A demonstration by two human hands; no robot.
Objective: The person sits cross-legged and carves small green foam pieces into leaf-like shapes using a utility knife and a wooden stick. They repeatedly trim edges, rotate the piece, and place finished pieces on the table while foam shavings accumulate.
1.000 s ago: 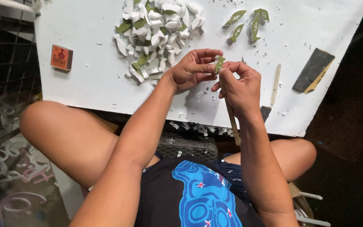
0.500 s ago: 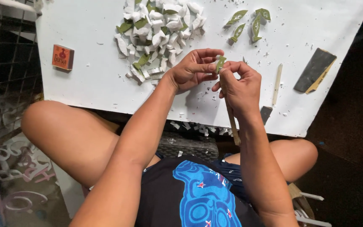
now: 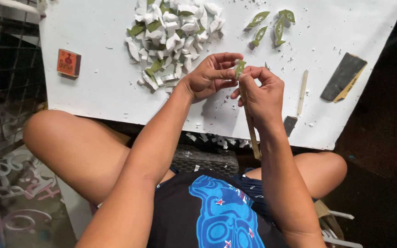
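Head view, working outward from our lap: bare knees either side, dark shirt with a blue print lowest in the frame. Landmark is the white board (image 3: 93,92) lying across in front of us.

Over the board's near edge our two hands meet. Left hand (image 3: 207,78) pinches a small green leaf-shaped piece (image 3: 240,69) at its fingertips, fingers closed on it. Right hand (image 3: 260,94) is wrapped tight round a thin wooden stick tool (image 3: 252,133), whose long axis runs from our lap up toward the piece; its upper end touches the piece from the right side. Both hands about equally near it.

On the board beyond the hands: a heap of white and green offcuts (image 3: 171,32), four finished green leaves (image 3: 272,25) further right, a small orange box (image 3: 68,63) far left, a dark sanding block (image 3: 343,77) far right
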